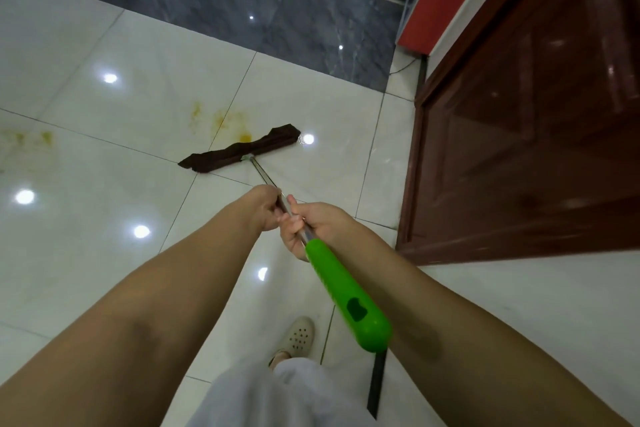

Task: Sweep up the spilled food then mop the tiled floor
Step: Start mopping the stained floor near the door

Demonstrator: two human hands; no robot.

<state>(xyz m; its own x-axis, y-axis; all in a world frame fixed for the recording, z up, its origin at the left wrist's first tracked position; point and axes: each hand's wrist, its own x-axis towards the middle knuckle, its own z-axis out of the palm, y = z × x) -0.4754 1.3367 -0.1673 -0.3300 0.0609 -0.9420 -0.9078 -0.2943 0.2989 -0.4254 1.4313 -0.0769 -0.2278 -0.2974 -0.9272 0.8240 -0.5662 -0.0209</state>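
Note:
A flat mop with a dark brown head point(239, 148) lies on the white tiled floor point(104, 218), its metal pole running back to a green grip point(346, 295). My left hand point(263, 206) is closed round the pole, farther down it. My right hand point(311, 227) grips the pole just above the green grip's front end. Yellow food smears point(221, 120) stain the tiles just beyond the mop head, one blob point(245, 138) touching its far edge. More faint yellow marks point(31, 139) lie at the far left.
A dark red wooden door point(536, 132) stands close on the right. Dark grey marble flooring point(225, 3) begins beyond the white tiles. A red and white panel point(440, 0) is at the upper right. My foot in a beige clog point(299, 336) is below the handle.

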